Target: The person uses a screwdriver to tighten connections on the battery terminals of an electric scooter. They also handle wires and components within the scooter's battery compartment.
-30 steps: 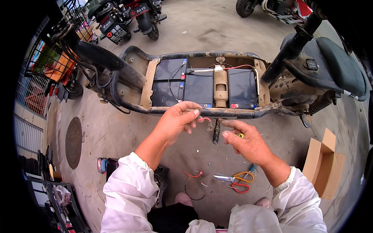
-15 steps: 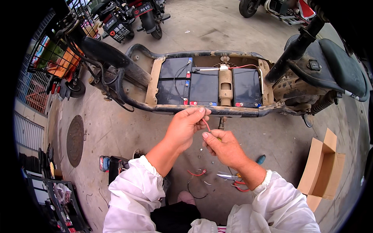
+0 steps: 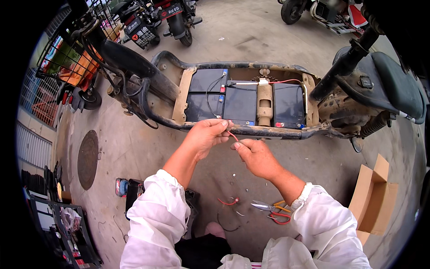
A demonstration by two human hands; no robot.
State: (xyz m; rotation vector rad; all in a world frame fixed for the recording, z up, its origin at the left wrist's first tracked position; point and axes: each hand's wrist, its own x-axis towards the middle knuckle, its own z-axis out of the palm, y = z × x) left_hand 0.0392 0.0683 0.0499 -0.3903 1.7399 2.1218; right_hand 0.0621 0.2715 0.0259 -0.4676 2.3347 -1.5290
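Observation:
A short red wire (image 3: 233, 136) runs between my two hands at the near rail of the scooter frame (image 3: 268, 131). My left hand (image 3: 206, 136) pinches its upper end between thumb and fingers. With thumb against curled fingers, my right hand (image 3: 257, 157) grips the lower part. Both hide the wire's ends. Just beyond, several black batteries (image 3: 242, 104) with red and blue terminals sit in the frame's open floor bay. A white connector (image 3: 263, 81) with a red lead lies across them, and a thin black cable (image 3: 208, 99) loops over the left ones.
On the ground below my hands lie scissors (image 3: 262, 206) and a red lead with a ring end (image 3: 229, 201). An open cardboard box (image 3: 374, 199) stands at right. The scooter seat (image 3: 397, 85) is far right, its front tube (image 3: 134, 62) left. Other scooters (image 3: 181, 27) are parked behind.
The view has shifted slightly, and both hands with the red wire sit a little higher and further left. The teal handle beside my right wrist no longer shows. Both hands keep their grip.

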